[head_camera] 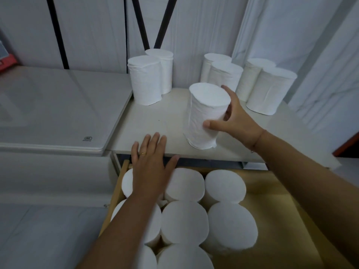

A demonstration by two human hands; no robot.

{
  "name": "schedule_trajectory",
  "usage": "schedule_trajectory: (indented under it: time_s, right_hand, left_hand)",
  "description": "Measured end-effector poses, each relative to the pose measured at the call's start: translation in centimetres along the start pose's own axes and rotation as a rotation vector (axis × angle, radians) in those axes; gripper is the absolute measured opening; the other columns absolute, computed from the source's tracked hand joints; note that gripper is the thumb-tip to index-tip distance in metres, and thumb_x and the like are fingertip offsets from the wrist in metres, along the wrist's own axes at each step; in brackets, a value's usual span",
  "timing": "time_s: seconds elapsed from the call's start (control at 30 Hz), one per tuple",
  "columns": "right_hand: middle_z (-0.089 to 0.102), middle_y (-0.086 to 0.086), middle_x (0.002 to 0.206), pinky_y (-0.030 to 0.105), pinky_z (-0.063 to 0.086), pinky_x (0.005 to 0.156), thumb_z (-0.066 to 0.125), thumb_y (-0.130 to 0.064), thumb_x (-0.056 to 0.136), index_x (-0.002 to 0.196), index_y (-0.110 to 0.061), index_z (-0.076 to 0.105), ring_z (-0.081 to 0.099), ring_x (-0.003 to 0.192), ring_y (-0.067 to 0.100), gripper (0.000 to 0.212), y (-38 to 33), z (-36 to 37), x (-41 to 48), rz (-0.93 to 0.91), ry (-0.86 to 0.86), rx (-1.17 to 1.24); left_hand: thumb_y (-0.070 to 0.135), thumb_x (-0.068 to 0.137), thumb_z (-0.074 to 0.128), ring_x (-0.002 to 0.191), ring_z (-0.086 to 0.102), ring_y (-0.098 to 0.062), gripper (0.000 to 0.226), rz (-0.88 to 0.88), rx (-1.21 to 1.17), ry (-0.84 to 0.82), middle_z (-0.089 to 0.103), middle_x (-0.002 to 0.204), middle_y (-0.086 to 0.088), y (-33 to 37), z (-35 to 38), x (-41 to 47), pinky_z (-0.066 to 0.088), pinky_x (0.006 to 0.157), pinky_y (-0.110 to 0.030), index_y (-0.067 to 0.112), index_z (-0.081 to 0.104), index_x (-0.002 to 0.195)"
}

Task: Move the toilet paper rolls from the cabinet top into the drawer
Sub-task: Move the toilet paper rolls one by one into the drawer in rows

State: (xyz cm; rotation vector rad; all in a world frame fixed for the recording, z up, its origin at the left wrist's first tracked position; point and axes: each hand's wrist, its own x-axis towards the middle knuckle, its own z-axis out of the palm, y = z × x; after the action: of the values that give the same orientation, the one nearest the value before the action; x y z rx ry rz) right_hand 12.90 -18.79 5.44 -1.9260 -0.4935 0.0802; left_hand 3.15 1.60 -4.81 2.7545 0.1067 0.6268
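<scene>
A white toilet paper roll (204, 115) stands slightly tilted near the front of the pale cabinet top (155, 123), and my right hand (235, 117) grips its right side with thumb and fingers curled round it. My left hand (151, 162) lies flat with straight fingers over the cabinet top's front edge, above the open drawer. Several rolls (184, 222) stand upright and packed together in the wooden drawer (272, 191) below. Two rolls (145, 80) stand at the back left of the top, and several more rolls (270, 90) at the back right.
A grey-white appliance lid (58, 109) adjoins the cabinet on the left. White fabric panels with black straps (165, 22) form the back wall. A red object (6, 63) sits at the far left edge. The drawer's right part shows bare wood.
</scene>
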Motion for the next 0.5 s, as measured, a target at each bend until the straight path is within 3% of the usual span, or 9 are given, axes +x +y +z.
schedule_trajectory:
  time_s: [0.07,0.27,0.4,0.5]
  right_hand:
    - [0.031,-0.005,0.146,0.027,0.033,0.103,0.082,-0.04,0.061,0.149,-0.031,0.007,0.034,0.126,0.009,0.116,-0.4,0.9,-1.0,0.014,0.108,0.042]
    - [0.034,-0.002,0.145,0.024,0.031,0.101,0.083,-0.045,0.063,0.143,-0.024,0.025,0.035,0.122,0.01,0.101,-2.2,4.9,-0.7,-0.018,0.504,-0.02]
    - [0.041,-0.002,0.141,0.022,0.033,0.097,0.081,-0.043,0.066,0.14,-0.022,0.033,0.04,0.126,0.016,0.091,-2.7,4.9,-0.4,0.026,0.543,-0.044]
    - [0.048,-0.004,0.133,0.022,0.039,0.096,0.08,-0.04,0.068,0.136,-0.021,0.038,0.045,0.118,0.013,0.082,-2.8,3.4,-1.1,0.034,0.51,-0.074]
  left_hand:
    - [0.059,0.089,0.035,0.143,0.019,-0.022,0.066,-0.004,0.0,0.003,0.033,0.152,-0.003,0.0,0.1,0.0,-0.01,0.113,-0.035,0.021,0.033,0.143]
    - [0.06,0.089,0.033,0.142,0.021,-0.022,0.066,-0.005,0.017,0.0,0.034,0.152,-0.003,-0.1,0.2,0.1,-0.01,0.113,-0.036,0.022,0.034,0.142]
    - [0.06,0.089,0.031,0.143,0.018,-0.022,0.067,-0.005,0.031,-0.011,0.032,0.153,-0.003,-0.3,0.3,0.1,-0.007,0.114,-0.039,0.021,0.032,0.143]
    - [0.064,0.087,0.021,0.145,0.01,-0.022,0.073,-0.01,0.043,-0.037,0.025,0.155,-0.003,0.0,0.2,-0.1,-0.013,0.113,-0.038,0.021,0.028,0.145]
